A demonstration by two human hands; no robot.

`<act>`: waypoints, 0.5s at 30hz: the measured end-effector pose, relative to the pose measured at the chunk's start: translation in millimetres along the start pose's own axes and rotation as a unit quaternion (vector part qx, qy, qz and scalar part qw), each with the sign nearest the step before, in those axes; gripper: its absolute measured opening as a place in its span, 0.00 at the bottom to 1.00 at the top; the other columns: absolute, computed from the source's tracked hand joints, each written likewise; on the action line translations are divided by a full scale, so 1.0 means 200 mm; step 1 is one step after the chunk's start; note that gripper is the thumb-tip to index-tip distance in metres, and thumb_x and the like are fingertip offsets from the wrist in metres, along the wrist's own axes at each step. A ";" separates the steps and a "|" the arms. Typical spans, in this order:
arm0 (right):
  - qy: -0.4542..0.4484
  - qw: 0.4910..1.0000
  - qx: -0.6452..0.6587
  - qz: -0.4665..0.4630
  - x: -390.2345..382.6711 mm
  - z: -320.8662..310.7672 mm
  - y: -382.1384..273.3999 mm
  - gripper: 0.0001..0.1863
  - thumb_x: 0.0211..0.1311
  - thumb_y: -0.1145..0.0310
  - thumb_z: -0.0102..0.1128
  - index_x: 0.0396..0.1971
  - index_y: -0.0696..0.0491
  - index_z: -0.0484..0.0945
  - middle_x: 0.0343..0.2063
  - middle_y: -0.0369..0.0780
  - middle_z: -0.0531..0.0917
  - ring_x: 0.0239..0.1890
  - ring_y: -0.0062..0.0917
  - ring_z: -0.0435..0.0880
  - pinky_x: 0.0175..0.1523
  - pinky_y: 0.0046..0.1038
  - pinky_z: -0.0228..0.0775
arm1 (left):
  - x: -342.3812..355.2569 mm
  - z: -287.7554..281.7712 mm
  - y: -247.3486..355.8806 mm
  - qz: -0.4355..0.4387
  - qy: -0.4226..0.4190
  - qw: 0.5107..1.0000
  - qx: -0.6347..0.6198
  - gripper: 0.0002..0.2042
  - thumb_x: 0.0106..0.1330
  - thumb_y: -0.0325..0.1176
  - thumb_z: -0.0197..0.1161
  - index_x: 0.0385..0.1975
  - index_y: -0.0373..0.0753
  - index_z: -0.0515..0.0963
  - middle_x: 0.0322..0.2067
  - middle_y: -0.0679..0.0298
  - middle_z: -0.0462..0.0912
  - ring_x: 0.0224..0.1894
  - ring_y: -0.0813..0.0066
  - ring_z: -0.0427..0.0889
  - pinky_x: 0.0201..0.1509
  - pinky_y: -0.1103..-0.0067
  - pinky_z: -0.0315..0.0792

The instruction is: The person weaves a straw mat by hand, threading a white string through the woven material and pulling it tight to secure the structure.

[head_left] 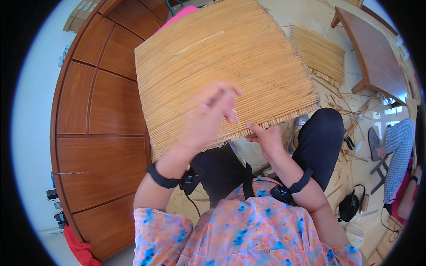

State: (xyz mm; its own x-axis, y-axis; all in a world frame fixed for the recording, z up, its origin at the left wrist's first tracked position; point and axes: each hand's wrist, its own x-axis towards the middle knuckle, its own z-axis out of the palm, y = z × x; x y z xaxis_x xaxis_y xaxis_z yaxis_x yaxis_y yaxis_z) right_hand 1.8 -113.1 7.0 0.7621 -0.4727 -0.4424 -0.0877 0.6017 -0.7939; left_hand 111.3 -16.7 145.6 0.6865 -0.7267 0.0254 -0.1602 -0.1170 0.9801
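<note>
A large square mat of straw-coloured reeds [208, 57] leans over my lap, its near edge tilted across my knees. My left hand [211, 113] is raised over the lower middle of the mat, blurred, its fingers curled around a thin white string [237, 118] that runs down to the near edge. My right hand [266, 139] grips that edge right of the string, thumb on top and fingers beneath.
Wooden panelled furniture [106, 168] stands at left. A smaller reed mat [317, 55], loose reeds and a wooden bench [368, 44] are at upper right. Another person's checked-trousered leg [397, 159] and a black bag [350, 201] are at right.
</note>
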 end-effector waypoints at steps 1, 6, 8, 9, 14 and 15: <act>0.015 1.000 0.006 0.004 0.00 0.01 0.00 0.12 0.55 0.72 0.63 0.39 0.58 0.76 0.31 0.37 0.81 0.26 0.21 0.81 0.27 0.23 0.77 | 0.02 -0.03 0.15 0.032 0.054 0.997 -0.054 0.07 0.68 0.25 0.51 0.38 0.30 0.75 0.24 0.67 0.76 0.21 0.83 0.72 0.23 0.85 0.69; 0.024 0.999 -0.011 -0.033 -0.01 0.03 -0.07 0.12 0.53 0.74 0.64 0.37 0.59 0.75 0.29 0.38 0.80 0.24 0.23 0.80 0.26 0.24 0.77 | 0.01 -0.14 0.42 0.165 -0.036 0.985 0.040 0.08 0.69 0.25 0.50 0.39 0.28 0.75 0.24 0.65 0.75 0.21 0.85 0.70 0.22 0.88 0.67; 0.014 0.999 -0.015 -0.033 -0.01 0.03 -0.08 0.12 0.53 0.75 0.64 0.37 0.60 0.75 0.29 0.38 0.80 0.24 0.23 0.80 0.25 0.24 0.77 | 0.02 -0.14 0.43 0.170 -0.026 0.984 0.048 0.08 0.69 0.26 0.50 0.39 0.28 0.75 0.24 0.65 0.75 0.20 0.85 0.70 0.22 0.88 0.67; 0.013 0.999 -0.015 -0.032 -0.01 0.03 -0.08 0.12 0.53 0.75 0.64 0.37 0.60 0.75 0.29 0.38 0.80 0.24 0.23 0.80 0.25 0.24 0.77 | 0.01 -0.14 0.43 0.171 -0.014 0.984 0.054 0.09 0.70 0.26 0.50 0.40 0.27 0.75 0.24 0.65 0.75 0.20 0.85 0.70 0.22 0.88 0.67; 0.007 0.999 -0.038 0.008 0.00 0.00 -0.05 0.12 0.53 0.76 0.64 0.38 0.61 0.77 0.33 0.39 0.82 0.31 0.21 0.81 0.27 0.23 0.78 | 0.04 -0.21 0.33 0.146 0.104 0.979 0.095 0.05 0.66 0.26 0.55 0.31 0.33 0.78 0.21 0.66 0.76 0.21 0.82 0.74 0.24 0.85 0.68; 0.009 0.999 -0.036 0.010 0.00 0.00 -0.05 0.12 0.53 0.76 0.64 0.38 0.61 0.77 0.33 0.39 0.82 0.31 0.21 0.81 0.27 0.23 0.78 | 0.03 -0.24 0.31 0.144 0.101 0.980 0.095 0.05 0.66 0.26 0.55 0.31 0.33 0.78 0.21 0.66 0.76 0.21 0.82 0.74 0.24 0.85 0.68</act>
State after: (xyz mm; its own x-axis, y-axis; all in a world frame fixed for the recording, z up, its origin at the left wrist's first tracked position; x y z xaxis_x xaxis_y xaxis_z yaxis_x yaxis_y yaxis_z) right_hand 2.2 -119.4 14.2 0.7481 -0.4726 -0.4658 -0.1492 0.5641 -0.8121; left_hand 140.0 3.8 215.8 0.7165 -0.6019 0.3526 -0.4841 -0.0651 0.8726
